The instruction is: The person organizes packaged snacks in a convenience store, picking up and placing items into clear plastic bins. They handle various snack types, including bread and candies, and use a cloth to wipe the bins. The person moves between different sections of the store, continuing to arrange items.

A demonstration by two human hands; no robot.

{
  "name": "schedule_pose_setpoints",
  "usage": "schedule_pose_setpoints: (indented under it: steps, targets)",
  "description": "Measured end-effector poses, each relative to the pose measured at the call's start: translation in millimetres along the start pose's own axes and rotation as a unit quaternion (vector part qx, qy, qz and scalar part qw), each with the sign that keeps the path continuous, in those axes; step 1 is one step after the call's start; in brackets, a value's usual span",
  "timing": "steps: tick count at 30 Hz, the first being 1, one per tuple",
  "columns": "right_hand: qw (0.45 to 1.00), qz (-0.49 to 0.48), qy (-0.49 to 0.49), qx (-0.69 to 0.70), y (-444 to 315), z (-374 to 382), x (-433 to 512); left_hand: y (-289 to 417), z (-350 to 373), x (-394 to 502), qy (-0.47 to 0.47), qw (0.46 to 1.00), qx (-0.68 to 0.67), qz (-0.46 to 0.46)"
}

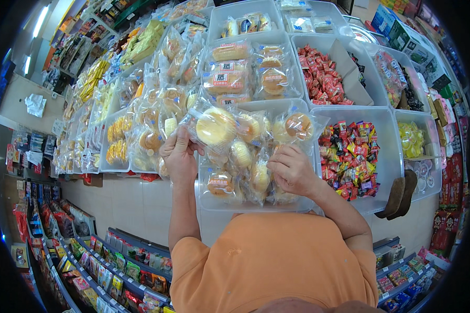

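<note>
My left hand pinches the edge of a clear plastic packet holding a pale round cake, raised over the left side of a translucent plastic bin. Fingers curled, my right hand touches the wrapped pale cakes inside that bin; whether it grips a wrapper is unclear. More wrapped cakes fill the bin, among them a browned round cake at the back right and another browned cake at the front left.
To the right stands a bin of colourful wrapped sweets, with red-wrapped sweets behind it. Packaged buns sit in the bin beyond. Brown gloves or pads hang over a front rim. Stocked shelves are at lower left.
</note>
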State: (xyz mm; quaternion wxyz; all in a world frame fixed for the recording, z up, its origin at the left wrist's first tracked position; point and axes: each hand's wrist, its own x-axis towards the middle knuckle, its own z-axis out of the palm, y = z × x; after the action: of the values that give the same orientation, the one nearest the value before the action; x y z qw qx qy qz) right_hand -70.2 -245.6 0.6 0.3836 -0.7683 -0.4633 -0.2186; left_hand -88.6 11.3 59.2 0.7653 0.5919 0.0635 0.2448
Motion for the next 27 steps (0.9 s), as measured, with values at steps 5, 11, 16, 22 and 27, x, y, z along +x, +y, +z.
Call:
schedule_pose_setpoints:
  steps: [5, 11, 16, 22, 27]
  targets:
    - [1.0, 0.008, 0.0, 0.002, 1, 0, -1, 0, 0, -4, 0.008, 1.0, 0.021, 0.007]
    - [1.0, 0.009, 0.004, 0.007, 3, 0, -3, 0, 7, -9, 0.001, 0.999, 0.051, 0.004]
    - [1.0, 0.012, -0.008, 0.013, 0, 2, -3, -4, 22, -18, -0.037, 0.995, 0.091, 0.019]
    - [0.994, 0.009, 0.099, -0.052, 13, -18, 4, -1, 32, -20, -0.061, 0.991, 0.115, 0.023]
    - [0.884, 0.378, 0.276, -0.01, 36, -60, 0, -11, 51, -21, -0.106, 0.973, 0.198, 0.056]
